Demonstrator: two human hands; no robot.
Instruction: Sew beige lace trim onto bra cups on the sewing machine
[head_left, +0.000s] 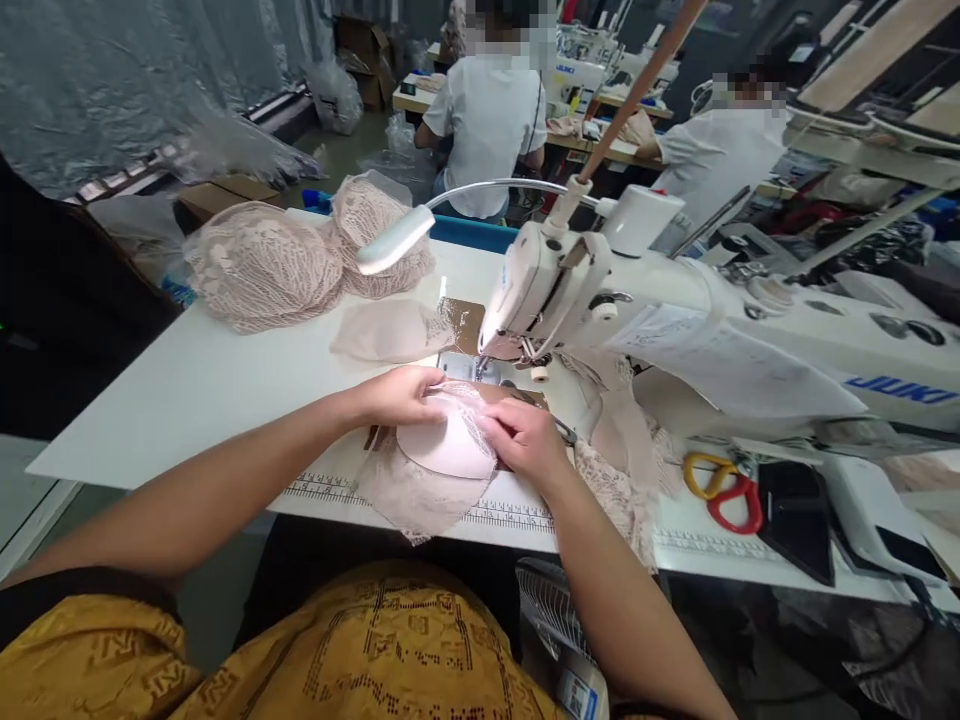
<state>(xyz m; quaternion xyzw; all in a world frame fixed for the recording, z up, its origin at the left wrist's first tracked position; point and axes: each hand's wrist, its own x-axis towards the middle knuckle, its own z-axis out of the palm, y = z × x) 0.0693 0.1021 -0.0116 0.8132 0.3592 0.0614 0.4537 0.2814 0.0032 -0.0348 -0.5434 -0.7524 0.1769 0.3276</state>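
Note:
A white molded bra cup [444, 436] with pale pink lace [412, 495] around it lies on the table just in front of the sewing machine's needle [482, 366]. My left hand [409, 396] grips its upper left edge, thumb on top and the other fingers hidden beneath. On the right side, my right hand [521, 432] pinches the lace edge with its fingers closed. Lit by the lamp, the cup's top edge is close to the presser foot; whether it lies under the foot I cannot tell.
Stacked lace cups [262, 265] and a sheer lace piece [386, 332] lie left of the machine [622, 270]. More lace [619, 450], red-and-yellow scissors [726, 492] and a dark phone [795, 518] lie right. A lamp [396, 240] overhangs; two people [491, 120] sit beyond.

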